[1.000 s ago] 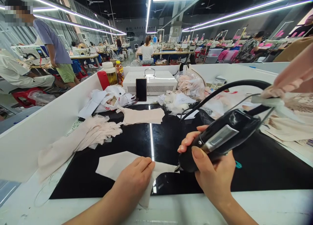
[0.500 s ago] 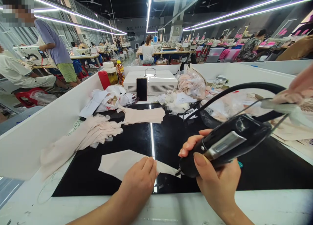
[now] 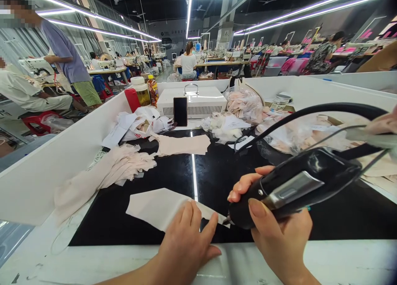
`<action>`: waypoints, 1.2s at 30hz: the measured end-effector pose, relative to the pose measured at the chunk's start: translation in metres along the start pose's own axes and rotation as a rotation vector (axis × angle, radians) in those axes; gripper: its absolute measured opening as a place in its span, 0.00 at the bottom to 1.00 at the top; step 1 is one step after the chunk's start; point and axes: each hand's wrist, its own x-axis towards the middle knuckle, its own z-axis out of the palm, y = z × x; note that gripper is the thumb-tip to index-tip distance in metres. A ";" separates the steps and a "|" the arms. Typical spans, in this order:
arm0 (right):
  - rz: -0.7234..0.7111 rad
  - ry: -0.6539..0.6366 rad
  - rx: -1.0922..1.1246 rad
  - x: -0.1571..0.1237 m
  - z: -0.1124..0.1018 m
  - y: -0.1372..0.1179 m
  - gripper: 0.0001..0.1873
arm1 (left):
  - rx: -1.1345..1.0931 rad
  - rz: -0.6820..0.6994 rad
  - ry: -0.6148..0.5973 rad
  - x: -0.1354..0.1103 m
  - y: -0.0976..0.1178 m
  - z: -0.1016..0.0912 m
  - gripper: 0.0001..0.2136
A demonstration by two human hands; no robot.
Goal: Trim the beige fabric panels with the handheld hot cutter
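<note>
Head view: our right hand (image 3: 277, 231) grasps black tool (image 3: 313, 188), tip at narrow end of fabric piece (image 3: 156, 206) on black sheet (image 3: 221, 169) over worktop (image 3: 356, 262); our left hand (image 3: 189, 239), fingers spread, on fabric piece.

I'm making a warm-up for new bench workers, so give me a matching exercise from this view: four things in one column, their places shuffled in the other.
Things
1. Black handheld tool
2. Phone
3. Fanned cloth stack
4. Cloth piece by the tool's tip

Places
A. Lying across the left edge of the black mat
B. Under the left hand
C. Gripped in the right hand
D. Upright in front of the white vented box

Right pairs: 1-C, 2-D, 3-A, 4-B
</note>
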 end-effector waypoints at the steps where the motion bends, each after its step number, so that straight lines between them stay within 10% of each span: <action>1: -0.001 -0.005 0.002 0.000 0.000 0.000 0.22 | -0.002 -0.001 0.003 -0.001 0.001 0.001 0.40; 36: 0.046 -0.065 0.011 0.018 0.016 0.019 0.18 | -0.037 -0.008 -0.020 -0.009 0.005 0.008 0.45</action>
